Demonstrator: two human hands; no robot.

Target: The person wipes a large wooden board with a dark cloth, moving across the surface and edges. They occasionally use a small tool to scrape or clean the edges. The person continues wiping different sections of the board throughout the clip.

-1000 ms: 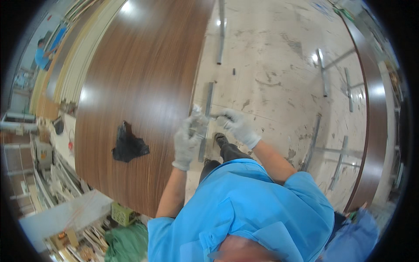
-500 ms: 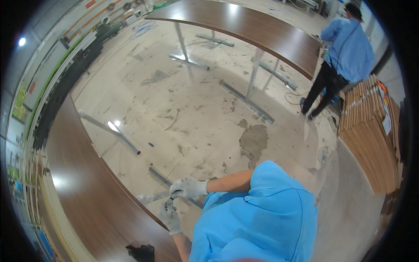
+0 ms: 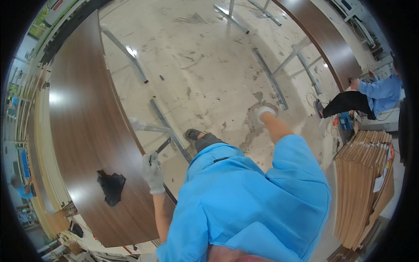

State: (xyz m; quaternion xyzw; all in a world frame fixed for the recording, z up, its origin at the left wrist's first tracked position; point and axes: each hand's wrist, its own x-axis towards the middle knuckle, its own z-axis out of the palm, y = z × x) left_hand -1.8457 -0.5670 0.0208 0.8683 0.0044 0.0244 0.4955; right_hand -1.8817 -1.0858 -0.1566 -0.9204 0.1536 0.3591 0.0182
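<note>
My left hand point(image 3: 152, 174), in a pale work glove, is closed at the edge of a long dark-brown wooden tabletop point(image 3: 83, 131). A slim dark strip-like tool point(image 3: 164, 145) juts up and right from its fingers; its exact kind is unclear. My right hand point(image 3: 265, 113), also gloved, is stretched out over the floor, well away from the tabletop. Its fingers are foreshortened and hidden, so I cannot make out anything in them. A crumpled black piece of plastic or cloth point(image 3: 111, 187) lies on the tabletop to the left of my left hand.
Metal legs point(image 3: 170, 131) stand under the near tabletop. Another brown table point(image 3: 323, 35) is at the far right, where a person in blue point(image 3: 379, 94) leans with hands at its end. Stacked brown boards point(image 3: 362, 187) stand to my right, near a teal tool case point(image 3: 345, 121).
My hands, together before, are now apart: the right has swung out to the right, the left keeps the slim tool. My view has turned, and the other person now bends at the table.
</note>
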